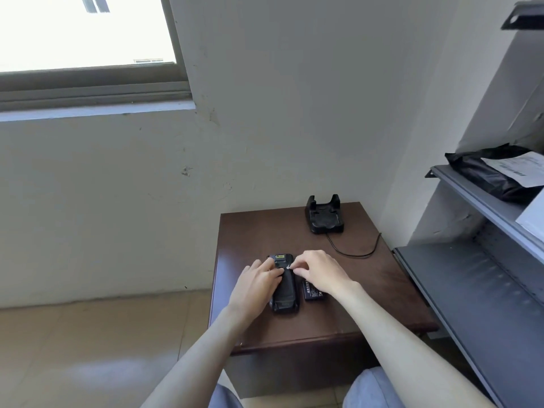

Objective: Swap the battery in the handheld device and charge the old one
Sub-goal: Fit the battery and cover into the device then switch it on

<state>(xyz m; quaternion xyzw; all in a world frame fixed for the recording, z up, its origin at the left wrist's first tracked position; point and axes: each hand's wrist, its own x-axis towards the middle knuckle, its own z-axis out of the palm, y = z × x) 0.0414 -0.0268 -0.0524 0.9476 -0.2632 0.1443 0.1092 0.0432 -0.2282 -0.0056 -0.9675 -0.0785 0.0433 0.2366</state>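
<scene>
Left hand (259, 282) spread flat on face-down handheld device (287, 295), lower centre; right hand (319, 272) pinches apparently its silver latch (288, 267); battery (313, 294) alongside.

handheld device (288, 293): left flank and middle hidden under left hand (257, 279); yellow sticker at far end too small to read.
small pale bit (288, 267): pinched at fingertips of right hand (319, 272); too small to name.
battery (314, 293): far end tucked under right hand; print unreadable.
cable (356, 255): far end lost past right edge of table (265, 231).
black bag (485, 176): cut off by right border; text on paper label blurred.
</scene>
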